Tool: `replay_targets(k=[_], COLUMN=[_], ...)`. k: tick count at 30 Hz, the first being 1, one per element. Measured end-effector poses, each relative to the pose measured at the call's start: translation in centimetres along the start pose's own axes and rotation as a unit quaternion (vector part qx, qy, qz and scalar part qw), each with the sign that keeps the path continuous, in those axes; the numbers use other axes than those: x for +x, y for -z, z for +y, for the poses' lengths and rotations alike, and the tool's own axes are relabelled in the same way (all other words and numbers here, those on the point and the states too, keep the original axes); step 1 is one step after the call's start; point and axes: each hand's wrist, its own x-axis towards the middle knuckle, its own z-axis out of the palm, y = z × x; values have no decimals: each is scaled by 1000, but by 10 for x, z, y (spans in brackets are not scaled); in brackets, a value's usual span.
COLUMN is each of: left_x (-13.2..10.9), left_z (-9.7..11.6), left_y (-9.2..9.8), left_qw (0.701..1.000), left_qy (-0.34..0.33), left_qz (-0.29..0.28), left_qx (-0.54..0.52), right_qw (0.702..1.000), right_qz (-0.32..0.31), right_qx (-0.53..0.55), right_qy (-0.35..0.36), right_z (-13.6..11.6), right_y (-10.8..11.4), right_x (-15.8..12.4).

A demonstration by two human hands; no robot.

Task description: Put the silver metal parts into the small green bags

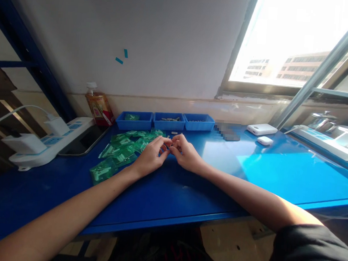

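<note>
My left hand (152, 156) and my right hand (187, 155) meet above the blue table, fingertips pinched together. Whatever lies between the fingers is too small to make out. Left of my left hand spreads a pile of green see-through packets (125, 147) with small pale pieces inside. Just beyond my fingers a small pale piece (174, 133) lies on the table. Behind it stand three blue trays: the left tray (134, 123) has a green packet in it, the middle tray (169, 125) small grey pieces, and the right tray (199, 126) small dark pieces.
On the left are a white power strip (52, 142) with plugs, a dark phone-like slab (83, 142) and a bottle (98, 104). To the right sit a white power bank (262, 129), a small white case (264, 141) and another power strip (328, 143). The table's front edge (167, 220) is near me.
</note>
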Motion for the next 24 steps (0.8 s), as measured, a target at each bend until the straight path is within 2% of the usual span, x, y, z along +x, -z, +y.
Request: replay_targets(k=[4,7,12,16,19,24], left_x=[1,3,3,3,2,0], left_z=[-3,-8,-11,-6,-4,-4], left_y=[3,2,1,3,3,-1], left_qw=[1000,1000,993,992,992,989], left_qy=[-4,20,82,92,96,90], left_qz=[11,22,19,-4,-10,14], left_qx=[19,4,-83,-85,-81,-114], right_qw=[1000,999,992,984,983,981], right_qz=[4,9,26,39,45,56], right_qx=[6,4,-91,-139,-155,-182], right_qy=[16,34,78,100,89,37], right_z=[-6,-8,-7,-6,-6,-8], right_y=[-1,0,0,0,0,2], right_x=[-2,-1,0,0,0,2])
